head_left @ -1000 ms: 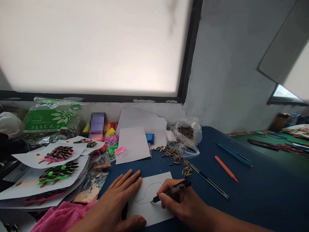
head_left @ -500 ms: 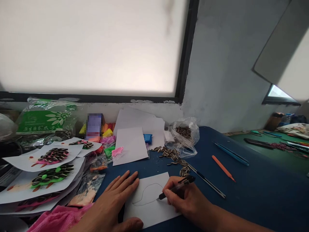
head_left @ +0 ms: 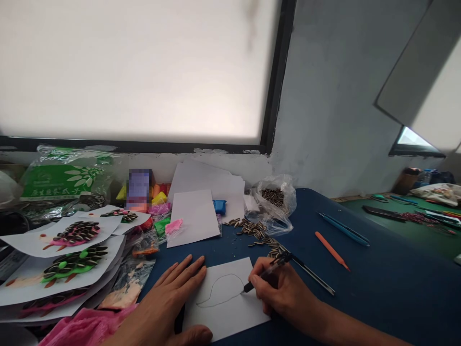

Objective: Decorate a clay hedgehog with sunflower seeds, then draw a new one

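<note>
Seemingly, black pen [head_left: 267, 273] against paper [head_left: 226, 319]

Pale glow through the window blind [head_left: 137, 72], dim blue tabletop [head_left: 382, 288], shadowed grey wall [head_left: 324, 105], pixelated patch [head_left: 139, 187] at left

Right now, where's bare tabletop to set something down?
Blue tabletop right of the orange tool, nearer than the blue tool; narrower strip between the orange tool and silver tool. Crowded: left, with seed-decorated cards and clay packets; beyond the drawing paper, sunflower seeds.
</note>
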`<action>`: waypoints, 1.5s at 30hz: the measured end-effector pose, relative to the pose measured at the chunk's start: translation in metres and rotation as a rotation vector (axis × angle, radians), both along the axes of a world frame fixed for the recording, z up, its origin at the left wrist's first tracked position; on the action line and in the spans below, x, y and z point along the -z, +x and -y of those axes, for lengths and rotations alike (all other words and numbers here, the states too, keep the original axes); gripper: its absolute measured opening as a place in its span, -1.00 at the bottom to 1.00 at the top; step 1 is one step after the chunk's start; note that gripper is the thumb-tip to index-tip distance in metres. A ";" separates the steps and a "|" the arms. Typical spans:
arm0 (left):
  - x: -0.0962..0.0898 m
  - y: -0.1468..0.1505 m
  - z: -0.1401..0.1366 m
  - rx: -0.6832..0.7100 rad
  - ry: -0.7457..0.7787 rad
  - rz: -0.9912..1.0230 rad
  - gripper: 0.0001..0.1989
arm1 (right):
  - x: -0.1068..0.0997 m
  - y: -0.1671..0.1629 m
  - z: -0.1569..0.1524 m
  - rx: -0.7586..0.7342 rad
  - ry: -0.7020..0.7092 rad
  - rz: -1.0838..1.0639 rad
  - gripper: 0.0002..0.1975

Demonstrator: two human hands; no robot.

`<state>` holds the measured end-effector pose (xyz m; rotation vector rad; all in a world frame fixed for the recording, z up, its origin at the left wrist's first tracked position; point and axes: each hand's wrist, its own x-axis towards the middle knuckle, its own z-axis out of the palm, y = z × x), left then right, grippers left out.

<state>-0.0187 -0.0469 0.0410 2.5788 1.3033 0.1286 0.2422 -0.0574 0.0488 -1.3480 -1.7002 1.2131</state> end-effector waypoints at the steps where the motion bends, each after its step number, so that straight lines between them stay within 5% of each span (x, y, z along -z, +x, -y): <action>1: 0.000 0.000 0.000 0.005 0.003 0.000 -0.16 | 0.000 0.000 0.000 0.001 -0.007 -0.006 -0.76; 45: 0.003 -0.003 0.000 0.005 0.030 0.072 -0.19 | 0.006 0.003 -0.003 0.076 -0.037 -0.109 -0.70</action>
